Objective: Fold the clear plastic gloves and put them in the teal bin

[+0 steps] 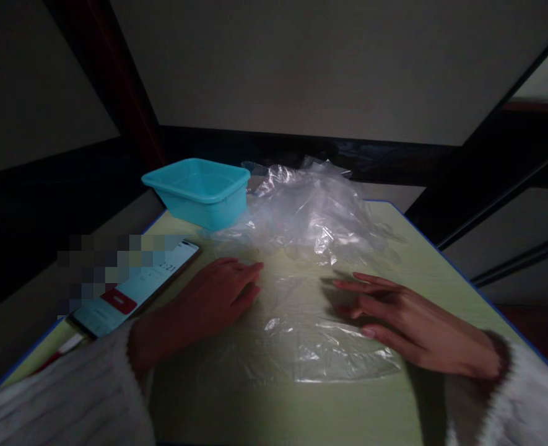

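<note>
A thin, clear plastic bag (322, 353) lies flat and a little wrinkled on the table in front of me. At its upper left is my left hand (220, 291), empty, with its fingers bent and the thumb apart from the index finger. My right hand (394, 316) hovers over or rests at the bag's right side, fingers spread and nothing held; whether the fingertips touch the film I cannot tell. Just beyond both hands sits a crumpled heap of clear plastic (311, 210), its separate pieces hard to make out.
A turquoise plastic basin (208, 210) stands at the table's back left, against the heap. Left of my left forearm lies a lit phone (139, 291) with a cable at its lower end. The pale green table (348, 415) has a blue edge; a panel rises behind it.
</note>
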The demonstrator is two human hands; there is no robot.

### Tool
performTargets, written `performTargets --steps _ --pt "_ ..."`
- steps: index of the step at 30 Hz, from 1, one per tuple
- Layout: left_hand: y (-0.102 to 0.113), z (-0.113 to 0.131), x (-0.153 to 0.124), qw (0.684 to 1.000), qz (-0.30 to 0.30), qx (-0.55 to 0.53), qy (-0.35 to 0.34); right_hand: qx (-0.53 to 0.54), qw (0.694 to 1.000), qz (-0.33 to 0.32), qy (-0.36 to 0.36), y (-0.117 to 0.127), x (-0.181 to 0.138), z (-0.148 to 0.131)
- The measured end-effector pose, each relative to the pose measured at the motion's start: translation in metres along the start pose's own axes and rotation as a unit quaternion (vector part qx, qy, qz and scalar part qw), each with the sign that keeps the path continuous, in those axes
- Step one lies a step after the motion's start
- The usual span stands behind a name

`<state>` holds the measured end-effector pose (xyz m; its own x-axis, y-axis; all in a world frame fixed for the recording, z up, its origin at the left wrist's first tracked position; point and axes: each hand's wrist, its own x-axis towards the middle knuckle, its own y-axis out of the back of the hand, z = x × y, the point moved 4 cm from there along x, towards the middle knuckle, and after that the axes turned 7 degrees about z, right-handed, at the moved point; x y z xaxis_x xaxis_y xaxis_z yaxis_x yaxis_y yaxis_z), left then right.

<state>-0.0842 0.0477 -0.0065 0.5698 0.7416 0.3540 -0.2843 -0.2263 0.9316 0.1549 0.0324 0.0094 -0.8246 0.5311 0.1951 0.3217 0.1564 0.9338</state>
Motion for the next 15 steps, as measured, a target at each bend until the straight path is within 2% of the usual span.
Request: performTargets --steps 5,8,10,12,15 --pt "0.002 -0.003 0.001 0.999 -0.028 -0.012 0.021 0.003 1.0 -0.017 0.004 -0.001 0.0 -0.002" --pt "0.004 -0.001 0.001 0.999 0.005 -0.031 0.015 -0.006 1.0 -0.003 0.003 0.0 0.0 0.0" --pt "0.008 0.006 0.0 0.997 0.034 -0.074 -0.017 -0.011 1.0 0.002 0.005 0.001 0.0 0.0" --pt "0.011 0.018 -0.003 0.988 0.031 -0.132 -0.074 -0.016 1.0 0.0 0.003 0.0 0.0 0.0" --pt "0.011 0.039 -0.009 0.971 -0.038 -0.177 -0.154 -0.022 1.0 -0.009 -0.006 -0.001 0.001 0.002"
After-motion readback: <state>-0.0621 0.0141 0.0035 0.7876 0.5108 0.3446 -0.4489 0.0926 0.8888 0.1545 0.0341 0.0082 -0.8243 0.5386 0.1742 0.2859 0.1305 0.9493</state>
